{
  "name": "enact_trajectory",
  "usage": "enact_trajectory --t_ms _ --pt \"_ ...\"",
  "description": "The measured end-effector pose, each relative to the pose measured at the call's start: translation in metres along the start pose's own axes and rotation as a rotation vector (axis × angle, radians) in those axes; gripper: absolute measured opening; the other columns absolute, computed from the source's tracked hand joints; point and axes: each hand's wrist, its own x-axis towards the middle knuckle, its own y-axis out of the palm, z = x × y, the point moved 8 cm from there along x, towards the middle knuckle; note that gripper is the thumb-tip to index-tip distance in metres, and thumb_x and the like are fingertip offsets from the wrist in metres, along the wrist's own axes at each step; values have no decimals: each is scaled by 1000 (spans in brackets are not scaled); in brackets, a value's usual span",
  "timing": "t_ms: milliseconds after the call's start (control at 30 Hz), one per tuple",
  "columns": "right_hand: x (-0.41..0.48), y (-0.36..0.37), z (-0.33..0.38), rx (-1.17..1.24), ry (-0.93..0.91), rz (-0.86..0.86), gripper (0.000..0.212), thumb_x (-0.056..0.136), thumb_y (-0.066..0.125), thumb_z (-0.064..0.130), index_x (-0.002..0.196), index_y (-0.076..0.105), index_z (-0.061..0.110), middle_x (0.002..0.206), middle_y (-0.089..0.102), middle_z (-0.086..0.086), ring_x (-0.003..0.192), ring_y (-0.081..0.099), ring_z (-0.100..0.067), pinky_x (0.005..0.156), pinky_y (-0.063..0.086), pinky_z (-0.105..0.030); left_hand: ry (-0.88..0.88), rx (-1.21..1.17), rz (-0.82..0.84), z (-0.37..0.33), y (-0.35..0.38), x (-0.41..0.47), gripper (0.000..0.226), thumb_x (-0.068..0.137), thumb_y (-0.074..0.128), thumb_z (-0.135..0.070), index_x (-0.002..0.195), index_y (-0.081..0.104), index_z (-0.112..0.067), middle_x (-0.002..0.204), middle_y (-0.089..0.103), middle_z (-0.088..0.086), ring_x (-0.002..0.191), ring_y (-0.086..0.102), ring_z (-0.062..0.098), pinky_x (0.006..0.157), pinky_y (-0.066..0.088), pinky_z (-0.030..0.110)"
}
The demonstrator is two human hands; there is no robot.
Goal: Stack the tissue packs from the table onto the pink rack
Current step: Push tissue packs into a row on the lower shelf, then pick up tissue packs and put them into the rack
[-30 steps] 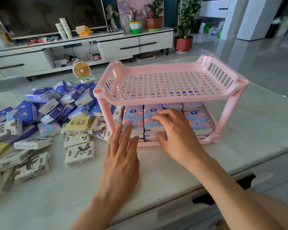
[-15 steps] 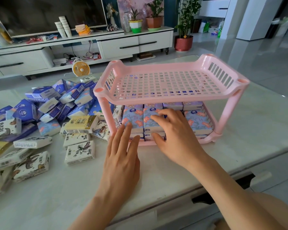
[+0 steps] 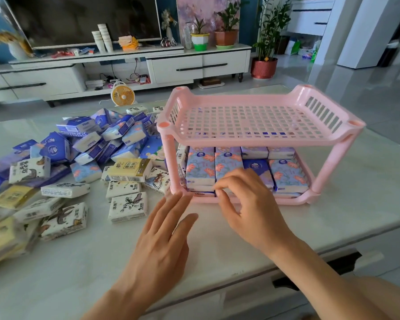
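Since a second ago: my right hand (image 3: 247, 204) has come off the tops of the shelved packs and drawn back to the lower shelf's near edge. Its fingers are now curled, with thumb and forefinger close together against the front of the second stack. I cannot tell whether they pinch a pack. My left hand (image 3: 162, 245) is unchanged: flat and spread on the table (image 3: 367, 181), fingertips by the near-left leg of the pink rack (image 3: 252, 140), holding nothing.

Done, by my reckoning:
- Lower shelf: floral tissue packs (image 3: 200, 167) in rows, layered, looking close to full.

Left:
- Top shelf: nothing on it yet.
- Loose heap (image 3: 90, 144) on the table left of the rack, in blue, floral, white illustrated and yellow wrappers. It holds many more packs than are shelved, so I judge the task well under half done.

Surface: pale, glossy, stone-look tabletop.

Room, far side:
- white TV stand (image 3: 178, 65) with a television (image 3: 83, 19) on it
- stacked paper cups (image 3: 103, 38)
- potted plants (image 3: 226, 31)
- small orange fan (image 3: 123, 95) on the shiny tiled floor
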Motion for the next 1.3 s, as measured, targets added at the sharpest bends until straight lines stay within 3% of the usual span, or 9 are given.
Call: enact_trajectory --t_ms 167,400,600,700,800,967,1067,1167,1300 --pt "-9 16 24 86 -81 68 13 86 55 14 88 65 6 83 60 -3 78 55 -19 72 45 -25 106 73 10 18 -30 -19 31 78 42 -3 107 52 -9 130 50 14 125 44 30 102 33 52" --pt "-9 67 69 305 -51 218 8 85 56 20 87 64 18 87 56 14 84 47 9 79 35 -6 -254 54 -143 78 -81 -23 27 80 47 -4 104 54 -11 123 56 12 120 47 28 103 33 45" --pt "31 126 115 400 -41 408 16 85 49 29 98 57 34 95 53 21 93 48 9 82 35 -5 -478 37 -139 128 -113 -49 29 81 39 -13 101 61 -12 117 58 7 111 47 22 95 33 29" --pt "65 160 125 268 -49 405 30 85 50 22 114 55 25 109 53 8 101 45 -1 90 34 -14 -589 27 -132 154 -128 -66 34 83 35 -21 103 61 -14 117 57 4 108 52 22 88 42 32" --pt "107 200 135 0 -125 470 52 86 52 9 136 38 11 136 40 -6 124 34 -18 106 24 -26 -690 20 -168 173 -146 -82 32 84 36 -21 104 61 -14 117 57 1 105 52 18 83 37 25" --pt "158 265 134 -376 -217 694 78 84 58 14 146 12 14 152 10 -11 137 16 -29 111 17 -36 -751 6 -219 183 -162 -98 22 87 48 -9 105 61 -12 117 56 0 102 55 18 79 33 21" --pt "161 290 133 -616 -335 750 75 85 59 25 145 15 15 150 16 -14 137 18 -31 112 16 -41 -727 2 -238 182 -166 -96 22 88 49 -7 106 60 -14 118 55 -2 104 52 14 80 31 16" --pt "159 300 135 -792 -460 670 70 87 59 20 143 17 14 141 33 -13 130 32 -30 106 26 -41 -718 -21 -255 181 -167 -92 27 90 48 -8 115 56 -15 127 48 -3 111 49 11 82 34 17" --pt "164 284 149 -671 -483 549 53 86 56 13 134 34 11 133 47 -9 123 43 -26 99 31 -36 -804 -180 -342 182 -172 -95 32 92 47 -13 123 49 -21 127 43 -10 104 50 5 83 43 20"
